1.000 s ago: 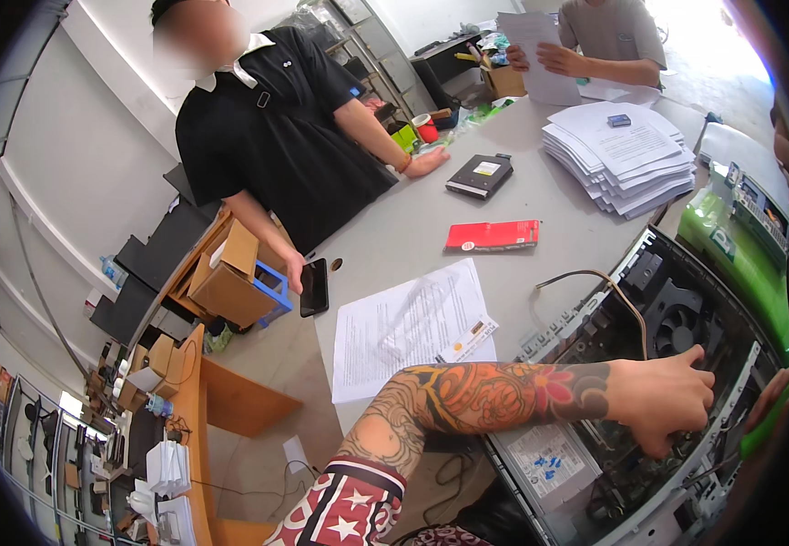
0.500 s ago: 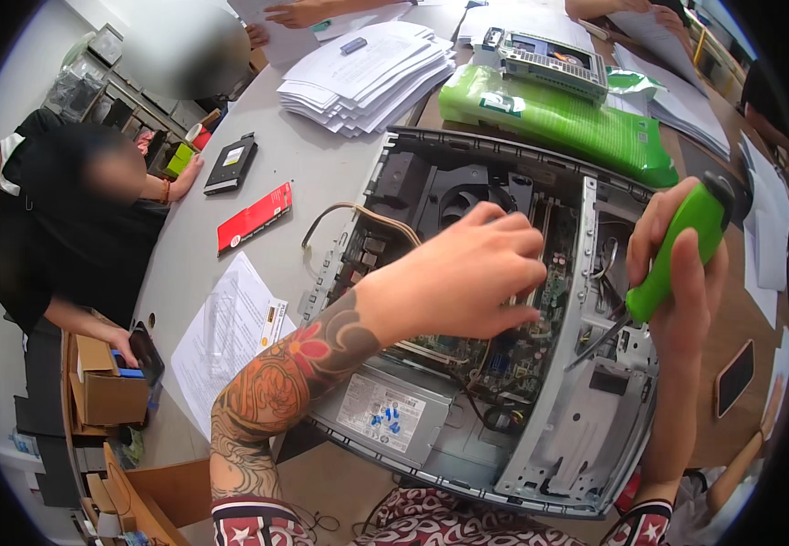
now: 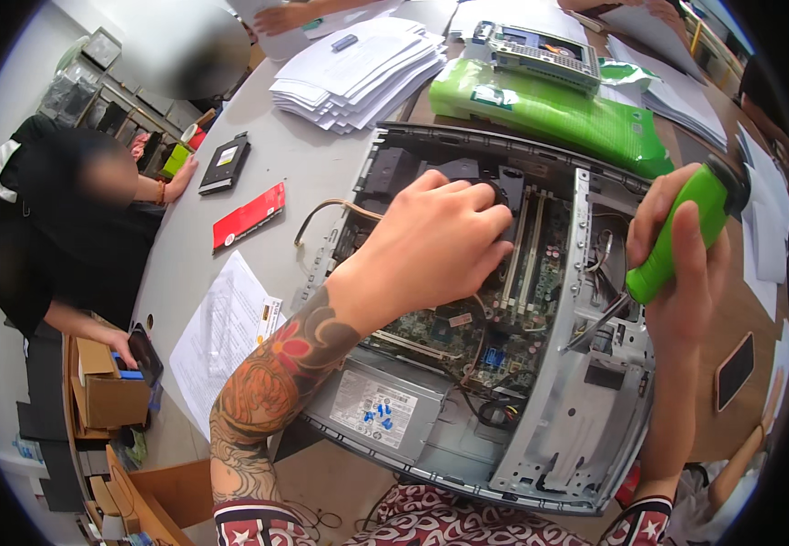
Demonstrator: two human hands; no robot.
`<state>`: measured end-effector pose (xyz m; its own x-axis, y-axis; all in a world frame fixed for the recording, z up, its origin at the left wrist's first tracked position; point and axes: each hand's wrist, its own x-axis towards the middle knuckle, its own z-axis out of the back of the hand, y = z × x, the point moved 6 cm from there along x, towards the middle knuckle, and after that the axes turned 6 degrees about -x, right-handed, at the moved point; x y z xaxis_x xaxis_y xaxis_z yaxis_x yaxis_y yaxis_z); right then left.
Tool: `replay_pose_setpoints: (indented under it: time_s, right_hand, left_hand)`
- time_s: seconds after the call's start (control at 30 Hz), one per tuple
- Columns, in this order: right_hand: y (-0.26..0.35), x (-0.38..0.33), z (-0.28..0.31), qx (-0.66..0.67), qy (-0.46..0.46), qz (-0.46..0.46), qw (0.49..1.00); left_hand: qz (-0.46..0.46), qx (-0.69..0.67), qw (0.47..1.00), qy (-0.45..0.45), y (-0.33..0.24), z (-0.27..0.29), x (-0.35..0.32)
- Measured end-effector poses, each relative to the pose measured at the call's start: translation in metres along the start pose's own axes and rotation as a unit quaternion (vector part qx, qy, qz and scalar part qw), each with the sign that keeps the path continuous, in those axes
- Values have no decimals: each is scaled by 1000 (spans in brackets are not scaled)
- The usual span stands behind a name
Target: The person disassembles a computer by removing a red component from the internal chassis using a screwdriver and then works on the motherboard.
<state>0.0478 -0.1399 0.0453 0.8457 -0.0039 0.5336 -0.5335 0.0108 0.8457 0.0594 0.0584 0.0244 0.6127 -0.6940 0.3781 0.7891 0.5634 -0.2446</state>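
An opened desktop computer case (image 3: 540, 446) lies flat in front of me, its circuit board (image 3: 453, 332) and slots exposed. Over its far inner part, at the black fan shroud (image 3: 513, 182), my left hand (image 3: 444, 237) is curled with fingers bent downward; the fingertips are hidden, so what they grip cannot be made out. My right hand (image 3: 686, 264) is wrapped round a screwdriver (image 3: 690, 232) with a thick green handle, held above the case's right side. Its metal shaft points down and left toward the drive bay. A labelled metal power supply (image 3: 376, 409) sits at the near left.
Left of the case lie a black drive (image 3: 226, 164), a red box (image 3: 249, 218) and printed sheets (image 3: 226, 332). Behind it are a paper stack (image 3: 353, 73) and a green package (image 3: 549, 118) bearing a metal drive cage (image 3: 544, 56). A phone (image 3: 735, 373) lies right; other people sit around.
My left hand has moved away from me and left, from above the board to the fan shroud, uncovering the memory slots. My right hand still holds the screwdriver in nearly the same place.
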Motion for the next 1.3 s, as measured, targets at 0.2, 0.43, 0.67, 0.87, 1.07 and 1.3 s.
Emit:
replay_pose_setpoints:
  time_s: [0.2, 0.43, 0.67, 0.87, 1.07, 1.3]
  right_hand:
    - [-4, -3, 2, 43, -19, -24, 999]
    - [6, 0, -2, -30, 24, -5, 999]
    - [12, -3, -8, 4, 33, 37, 999]
    - [16, 0, -7, 61, 22, 41, 997]
    - [16, -1, -8, 65, 25, 69, 995]
    - [15, -4, -12, 18, 64, 42, 997]
  left_hand:
    - [73, 60, 992, 78, 3, 0, -4]
    - [101, 14, 986, 132, 4, -2, -5]
    - [110, -17, 991, 74, -4, -4, 2]
    - [138, -61, 984, 96, 2, -8, 0]
    - [85, -11, 990, 111, -1, -17, -1]
    - [29, -78, 994, 69, 7, -30, 4]
